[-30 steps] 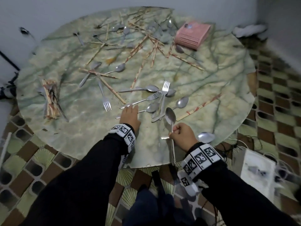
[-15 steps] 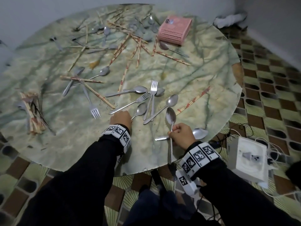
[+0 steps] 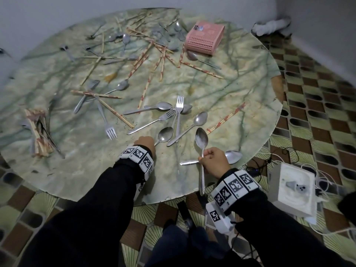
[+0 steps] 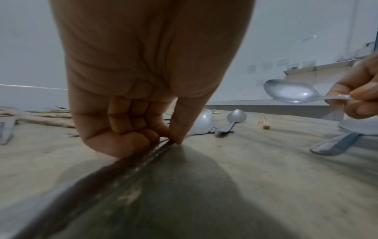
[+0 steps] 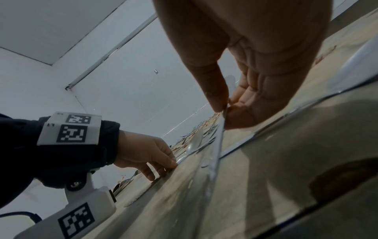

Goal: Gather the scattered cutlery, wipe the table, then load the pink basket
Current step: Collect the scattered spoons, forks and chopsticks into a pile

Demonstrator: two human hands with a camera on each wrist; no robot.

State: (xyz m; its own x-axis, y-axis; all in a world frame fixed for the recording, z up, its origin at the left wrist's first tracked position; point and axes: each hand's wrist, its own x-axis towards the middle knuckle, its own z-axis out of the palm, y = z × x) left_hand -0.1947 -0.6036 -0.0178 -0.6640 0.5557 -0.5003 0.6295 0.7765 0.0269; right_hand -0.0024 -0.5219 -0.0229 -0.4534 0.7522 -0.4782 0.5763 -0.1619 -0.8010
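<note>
Spoons, forks and red-patterned chopsticks (image 3: 161, 60) lie scattered over the round marble table (image 3: 77, 160). The pink basket (image 3: 204, 38) sits at the far right of it. My left hand (image 3: 153, 144) is down on the table near the front edge. Its thumb and curled fingers (image 4: 172, 140) pinch the handle of a spoon (image 3: 164, 134) that lies flat. My right hand (image 3: 202, 157) holds another spoon (image 3: 201, 139) by its handle just above the table, bowl pointing away. This grip shows in the right wrist view (image 5: 224, 108). One more spoon (image 3: 233, 157) lies partly under that hand.
A cluster of forks and spoons (image 3: 178, 112) lies just beyond both hands. A bundle of chopsticks (image 3: 37, 132) sits at the left edge. On the tiled floor to the right stand a white box (image 3: 292, 187) with cables and, farther off, a white cloth (image 3: 271, 26).
My left hand has drawn back from the fork handle and closed on the near spoon's handle. The right hand keeps its spoon and has hardly moved. The head view has shifted.
</note>
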